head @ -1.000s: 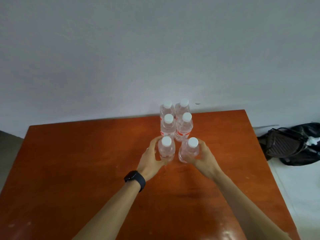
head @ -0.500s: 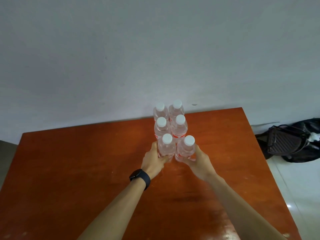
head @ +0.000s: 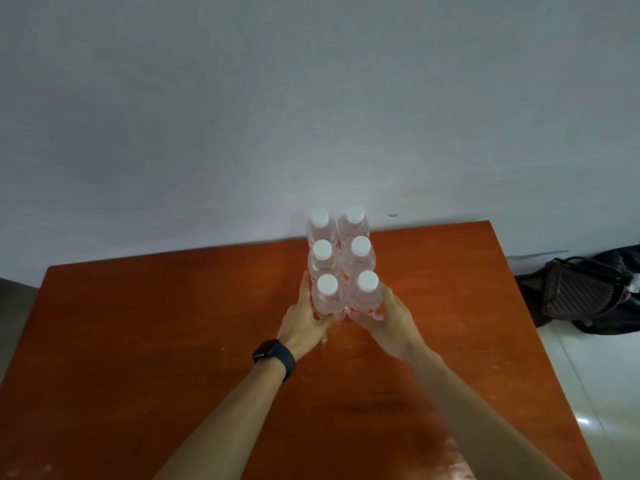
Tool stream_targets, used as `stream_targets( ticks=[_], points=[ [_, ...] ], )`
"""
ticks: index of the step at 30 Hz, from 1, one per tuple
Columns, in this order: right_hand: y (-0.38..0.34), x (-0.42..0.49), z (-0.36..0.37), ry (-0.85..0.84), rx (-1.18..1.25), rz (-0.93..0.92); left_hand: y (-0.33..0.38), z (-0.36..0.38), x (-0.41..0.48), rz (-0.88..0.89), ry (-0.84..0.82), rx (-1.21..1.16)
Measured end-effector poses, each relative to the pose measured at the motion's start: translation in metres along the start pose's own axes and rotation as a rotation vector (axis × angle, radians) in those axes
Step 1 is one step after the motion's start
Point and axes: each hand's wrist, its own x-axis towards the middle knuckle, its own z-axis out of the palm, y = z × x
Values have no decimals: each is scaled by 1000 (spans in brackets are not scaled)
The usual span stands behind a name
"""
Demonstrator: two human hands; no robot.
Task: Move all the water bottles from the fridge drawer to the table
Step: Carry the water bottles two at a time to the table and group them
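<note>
Several clear water bottles with white caps stand upright in two tight rows on the orange-brown table (head: 156, 341), near its far edge. My left hand (head: 304, 320) grips the front left bottle (head: 328, 297) from its left side. My right hand (head: 391, 320) grips the front right bottle (head: 366, 294) from its right side. Both front bottles touch each other and the middle pair (head: 341, 258) behind them. The back pair (head: 337, 225) stands against the wall. The fridge drawer is out of view.
A grey wall rises right behind the table. A black bag (head: 588, 292) lies on the pale floor past the table's right edge. A dark watch (head: 273, 356) sits on my left wrist.
Both hands have pushed the two front bottles away from me and together, until they sit tight against the middle pair. The gap between the front bottles has closed.
</note>
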Motion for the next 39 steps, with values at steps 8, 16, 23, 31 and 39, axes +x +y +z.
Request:
stream_targets(
  ticks=[8, 16, 23, 31, 39],
  points=[
    [-6, 4, 0, -35, -24, 40, 2, -3, -3, -8, -10, 83],
    [-2, -2, -10, -94, 0, 153, -2, -7, -9, -91, -22, 117],
    [8, -72, -52, 89, -25, 222, 7, 7, -48, -230, -161, 299],
    [75, -218, -108, 240, -97, 206, 80, 87, -85, -96, -334, 618],
    [143, -426, -192, 677, -178, 383, 211, 298, -205, 542, -582, 713]
  ],
)
